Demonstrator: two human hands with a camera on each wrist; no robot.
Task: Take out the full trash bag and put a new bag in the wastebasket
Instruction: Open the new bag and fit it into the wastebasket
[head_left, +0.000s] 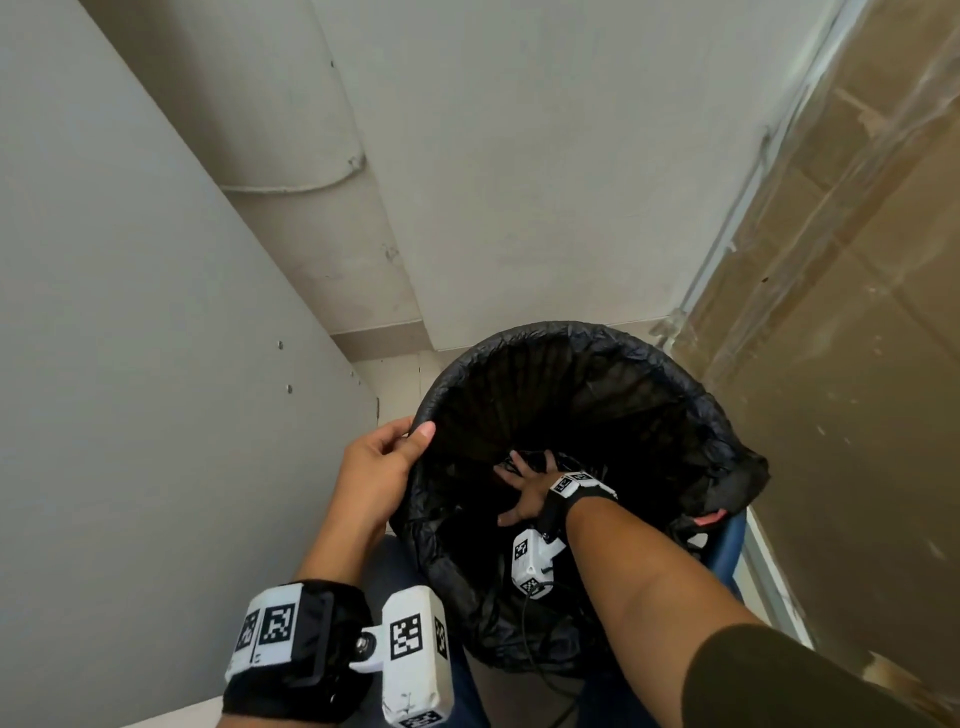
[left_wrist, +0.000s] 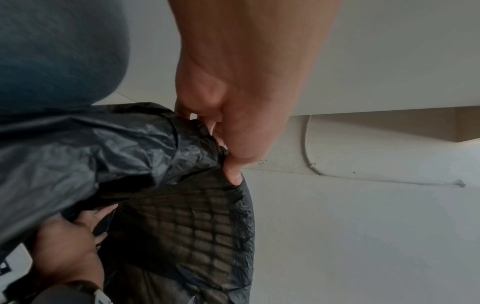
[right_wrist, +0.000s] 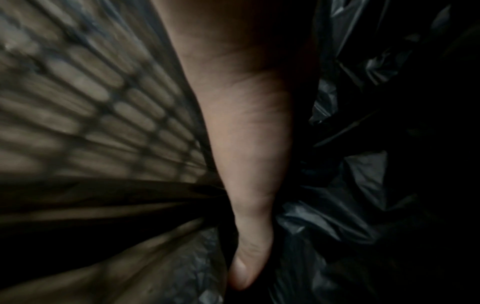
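A black trash bag (head_left: 571, 395) lines a round mesh wastebasket, its edge folded over the rim (head_left: 566, 328). My left hand (head_left: 395, 447) pinches the bag's edge at the left rim, thumb inside, fingers outside; the left wrist view shows the same grip of the left hand (left_wrist: 233, 131) on the bag (left_wrist: 116, 148). My right hand (head_left: 524, 488) reaches deep inside with fingers spread, pressing the bag down. In the right wrist view the right hand (right_wrist: 246, 144) lies flat against crumpled bag (right_wrist: 337, 222), with the mesh wall (right_wrist: 91, 98) showing through. The basket's bottom is hidden.
The basket stands in a narrow corner: a white panel (head_left: 130, 364) at left, a white wall (head_left: 519, 156) behind, a brownish glass panel (head_left: 841, 364) at right. My blue trouser legs (head_left: 727, 540) flank the basket. A thin black cable (head_left: 535, 649) hangs from the right wrist camera.
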